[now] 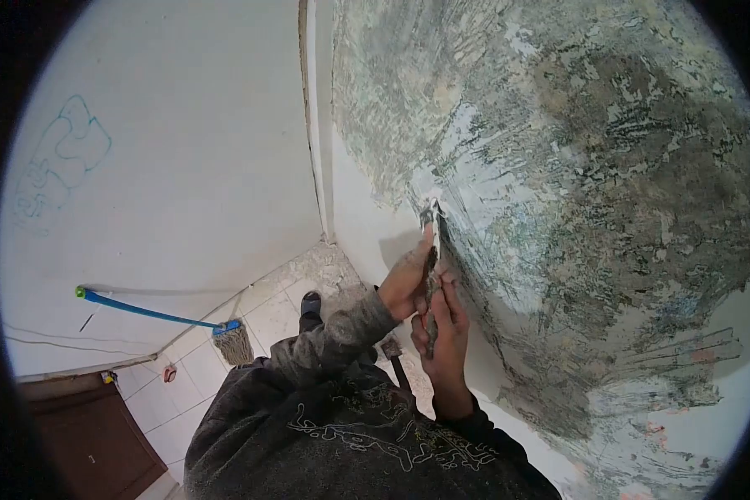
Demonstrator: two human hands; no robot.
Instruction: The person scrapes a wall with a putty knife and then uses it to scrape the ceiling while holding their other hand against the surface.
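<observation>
My right hand (447, 337) is closed round the lower handle of a scraper (431, 312), which points up along the wall. Higher up, my left hand (404, 282) grips the same tool, with one finger stretched toward its blade. The blade end touches the wall (500, 179) at the edge of a scraped patch, where white coating meets rough grey and greenish plaster. My hands partly hide the handle.
A mop (233, 343) with a blue handle leans on the left wall (200, 125). Debris lies on the tiled floor (193, 385) near the corner. A dark-handled tool (398, 367) is below my hands. A brown door (92, 437) stands lower left.
</observation>
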